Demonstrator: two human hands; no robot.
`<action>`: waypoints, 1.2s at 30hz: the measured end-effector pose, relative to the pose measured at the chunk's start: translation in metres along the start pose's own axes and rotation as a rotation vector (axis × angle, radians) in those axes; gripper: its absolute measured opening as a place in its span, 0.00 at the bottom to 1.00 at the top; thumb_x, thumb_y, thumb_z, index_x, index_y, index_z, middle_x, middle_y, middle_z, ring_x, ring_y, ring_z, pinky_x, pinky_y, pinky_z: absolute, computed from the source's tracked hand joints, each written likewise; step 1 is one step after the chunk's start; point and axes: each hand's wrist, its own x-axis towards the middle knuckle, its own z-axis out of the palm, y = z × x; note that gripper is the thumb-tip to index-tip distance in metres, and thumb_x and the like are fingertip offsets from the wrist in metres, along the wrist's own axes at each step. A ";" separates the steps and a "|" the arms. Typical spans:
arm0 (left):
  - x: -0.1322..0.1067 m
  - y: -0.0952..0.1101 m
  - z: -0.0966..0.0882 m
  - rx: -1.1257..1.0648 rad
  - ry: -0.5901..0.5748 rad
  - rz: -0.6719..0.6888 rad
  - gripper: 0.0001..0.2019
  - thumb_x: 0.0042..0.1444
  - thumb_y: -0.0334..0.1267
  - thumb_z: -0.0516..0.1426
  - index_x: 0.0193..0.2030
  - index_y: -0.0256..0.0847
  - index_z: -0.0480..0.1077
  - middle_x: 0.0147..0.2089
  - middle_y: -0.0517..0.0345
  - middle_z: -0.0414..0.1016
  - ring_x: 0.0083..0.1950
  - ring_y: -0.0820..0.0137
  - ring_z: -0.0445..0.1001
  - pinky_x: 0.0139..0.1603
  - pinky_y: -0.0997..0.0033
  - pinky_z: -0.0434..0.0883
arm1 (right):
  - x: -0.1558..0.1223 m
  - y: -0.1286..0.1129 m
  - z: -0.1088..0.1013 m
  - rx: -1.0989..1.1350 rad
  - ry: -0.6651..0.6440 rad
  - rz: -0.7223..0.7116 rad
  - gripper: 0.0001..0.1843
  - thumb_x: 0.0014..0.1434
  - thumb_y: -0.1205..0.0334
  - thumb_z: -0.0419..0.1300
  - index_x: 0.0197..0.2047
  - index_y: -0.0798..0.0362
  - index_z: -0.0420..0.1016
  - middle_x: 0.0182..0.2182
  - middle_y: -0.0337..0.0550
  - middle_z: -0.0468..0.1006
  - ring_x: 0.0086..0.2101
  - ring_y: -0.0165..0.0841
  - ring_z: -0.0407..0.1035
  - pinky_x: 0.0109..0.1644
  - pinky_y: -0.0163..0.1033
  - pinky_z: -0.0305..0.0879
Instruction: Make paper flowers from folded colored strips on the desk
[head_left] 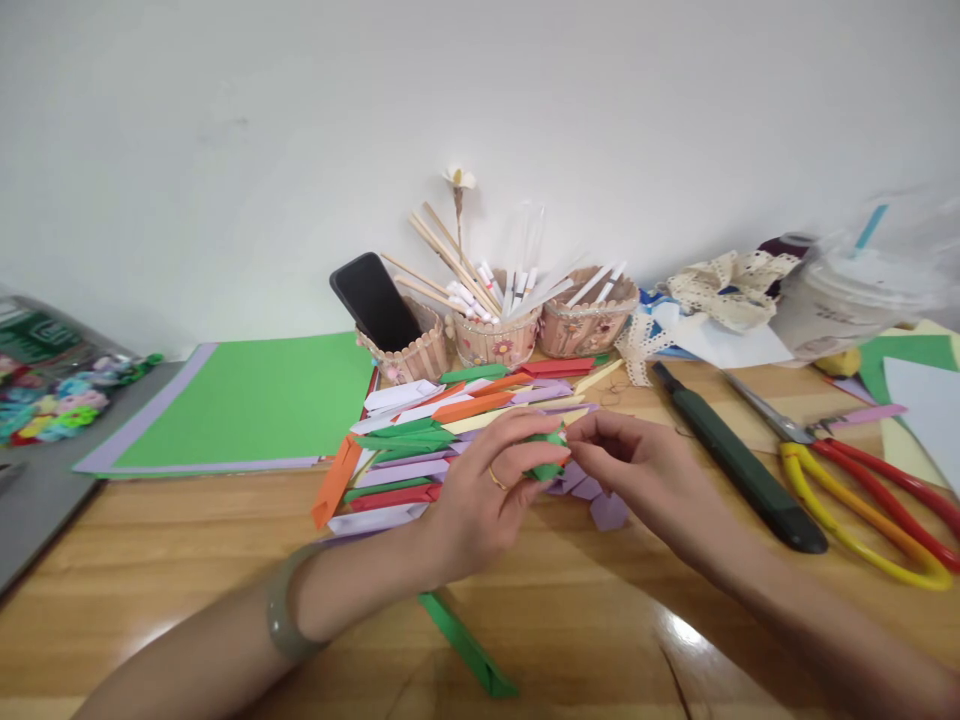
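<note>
My left hand (484,490), with a ring and a pale bangle on the wrist, is closed around a small folded green paper piece (547,455). My right hand (637,470) meets it from the right, its fingertips pinching the same green piece. Behind both hands lies a pile of folded paper strips (435,430) in green, orange, red, white and lilac. Small lilac folded bits (604,505) lie under my right hand. One green folded strip (469,645) rests on the wooden table (570,620) beneath my left forearm.
A dark utility knife (739,470) and red-and-yellow scissors (862,490) lie to the right. Three stick-built pots (495,335) hold a phone (375,300), sticks and pens at the back. Green card sheets (247,400) lie left; lace, paper and a plastic cup (840,300) sit far right.
</note>
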 end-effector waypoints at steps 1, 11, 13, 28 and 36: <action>0.000 0.000 0.000 0.013 0.008 -0.003 0.19 0.53 0.23 0.53 0.51 0.42 0.61 0.52 0.50 0.65 0.57 0.66 0.64 0.57 0.58 0.64 | 0.000 -0.001 0.000 0.033 -0.004 0.014 0.07 0.47 0.59 0.57 0.24 0.54 0.70 0.20 0.35 0.69 0.21 0.27 0.61 0.23 0.32 0.55; 0.000 0.004 -0.002 -0.012 0.086 -0.128 0.18 0.53 0.26 0.55 0.50 0.42 0.61 0.52 0.50 0.64 0.55 0.68 0.65 0.53 0.62 0.67 | 0.003 -0.003 -0.004 0.232 -0.054 0.120 0.11 0.44 0.57 0.61 0.29 0.56 0.77 0.17 0.35 0.68 0.18 0.23 0.55 0.21 0.31 0.51; -0.001 0.004 -0.002 -0.038 0.094 -0.161 0.17 0.53 0.27 0.55 0.50 0.43 0.61 0.52 0.49 0.63 0.55 0.67 0.64 0.50 0.64 0.69 | 0.003 -0.003 -0.005 0.234 -0.058 0.120 0.11 0.44 0.57 0.61 0.29 0.56 0.77 0.17 0.35 0.69 0.18 0.23 0.55 0.21 0.31 0.51; -0.002 0.000 0.000 0.081 0.014 -0.007 0.17 0.53 0.23 0.53 0.48 0.42 0.63 0.50 0.50 0.66 0.56 0.65 0.65 0.55 0.57 0.67 | -0.001 0.004 0.002 -0.009 -0.006 -0.037 0.09 0.50 0.58 0.56 0.29 0.54 0.75 0.23 0.38 0.75 0.23 0.28 0.66 0.24 0.31 0.60; -0.001 -0.001 0.000 0.090 0.040 -0.021 0.16 0.52 0.24 0.54 0.48 0.42 0.63 0.51 0.51 0.66 0.54 0.68 0.66 0.55 0.62 0.66 | 0.003 0.003 -0.002 0.069 -0.035 0.036 0.12 0.47 0.54 0.60 0.26 0.56 0.76 0.19 0.36 0.69 0.20 0.25 0.58 0.22 0.31 0.53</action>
